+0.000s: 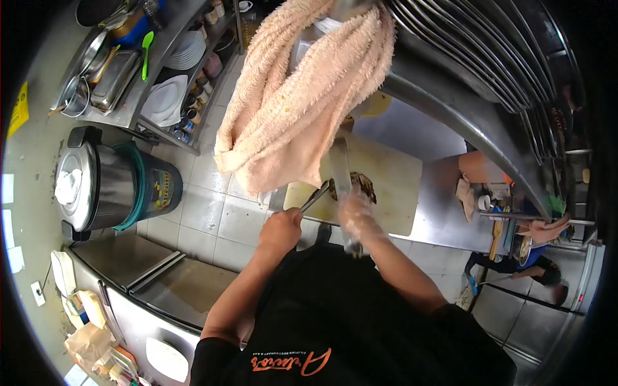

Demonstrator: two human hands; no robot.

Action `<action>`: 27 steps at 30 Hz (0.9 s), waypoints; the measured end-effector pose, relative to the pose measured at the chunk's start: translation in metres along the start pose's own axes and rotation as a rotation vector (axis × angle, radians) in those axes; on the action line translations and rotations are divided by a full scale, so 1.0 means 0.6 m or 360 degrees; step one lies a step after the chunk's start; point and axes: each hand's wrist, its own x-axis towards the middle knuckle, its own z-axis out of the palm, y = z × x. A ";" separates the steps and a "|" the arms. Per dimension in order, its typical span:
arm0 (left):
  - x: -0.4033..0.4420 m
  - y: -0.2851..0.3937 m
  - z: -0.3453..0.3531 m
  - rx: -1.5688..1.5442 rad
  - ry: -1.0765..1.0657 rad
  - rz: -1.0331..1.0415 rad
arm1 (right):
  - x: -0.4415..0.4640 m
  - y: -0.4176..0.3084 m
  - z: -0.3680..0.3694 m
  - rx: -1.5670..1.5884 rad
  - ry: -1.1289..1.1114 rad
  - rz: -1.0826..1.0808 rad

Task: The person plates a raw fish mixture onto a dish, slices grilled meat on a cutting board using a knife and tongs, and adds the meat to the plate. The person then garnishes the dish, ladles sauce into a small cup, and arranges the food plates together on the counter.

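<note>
On the pale cutting board [396,186] lies a piece of dark, browned food [365,186] that looks like cooked meat. My left hand [280,229] is closed round the handle of a slim metal utensil [314,197], whose far end touches or nearly touches the food; its exact kind is unclear. My right hand [358,217], apparently in a clear plastic glove and blurred by motion, grips a broad-bladed knife [339,161]. The blade points away from me, over the board beside the food, and partly hides it.
A pink towel [302,109] hangs close above the board's far left. A metal rack [476,58] arches overhead at right. Steel counter [444,215] continues rightward. At left stand a large lidded pot [96,183] and shelves with plates [187,51]. Another person [547,273] works at far right.
</note>
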 end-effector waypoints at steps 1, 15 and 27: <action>0.006 -0.003 0.005 0.0001 0.0011 0.0032 | 0.049 0.034 0.041 -0.0085 -0.0013 -0.0142; 0.027 0.064 0.123 -0.0565 0.0574 0.0027 | -0.076 0.390 -0.033 0.0031 -0.0020 0.0266; 0.052 0.183 0.198 -0.0359 0.0812 -0.0106 | 0.051 0.227 -0.035 0.0459 -0.0538 -0.0546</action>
